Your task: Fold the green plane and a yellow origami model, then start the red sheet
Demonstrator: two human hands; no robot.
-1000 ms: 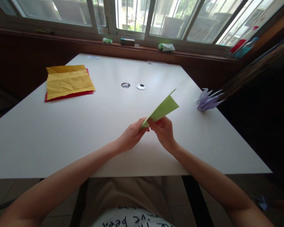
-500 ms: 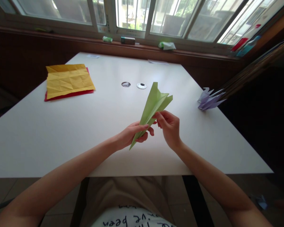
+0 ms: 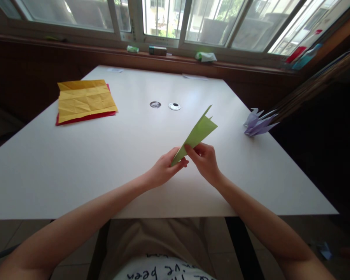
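While both hands meet above the near middle of the white table, the left hand and right hand pinch the near tip of the folded green paper, its long axis slanting up toward the far right.

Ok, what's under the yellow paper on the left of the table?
A red sheet lies under the creased yellow paper, showing only as a strip along its near edge and at the far right corner. The rest of it is covered, so whether more sheets lie beneath cannot be seen.
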